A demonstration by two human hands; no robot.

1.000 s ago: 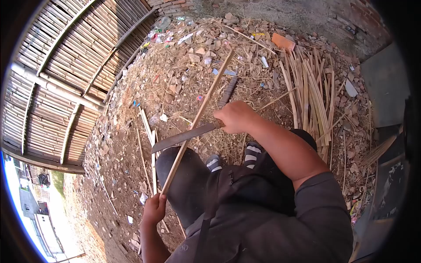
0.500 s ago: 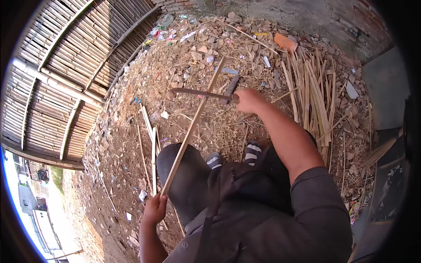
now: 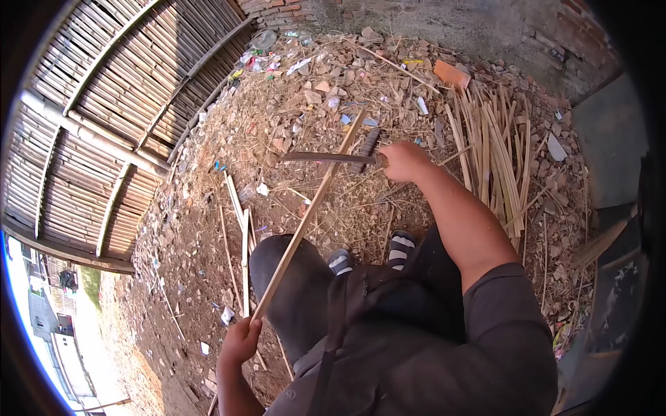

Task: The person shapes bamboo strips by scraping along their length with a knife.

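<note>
My left hand (image 3: 241, 340) is closed around the lower end of a long bamboo strip (image 3: 302, 225), which slants up and away past my knee. In my right hand (image 3: 406, 162) is the handle of a machete (image 3: 319, 157), its dark blade pointing left. The blade crosses the strip near its far end, overlapping it in this view. Just beside the handle, a dark ribbed block (image 3: 365, 147) lies on the ground under the blade. My fingers hide most of the machete's handle.
A pile of split bamboo strips (image 3: 496, 152) lies to the right. More loose strips (image 3: 244, 256) rest left of my knee. Rubble, dry straw and litter cover the ground. A bamboo fence (image 3: 104, 132) stands left, a brick wall (image 3: 458, 31) behind. An orange tile (image 3: 451, 73) lies near it.
The machete's tip has shifted down and right, so the blade lies more level across the strip. My right hand has moved slightly right; my left hand still grips the strip.
</note>
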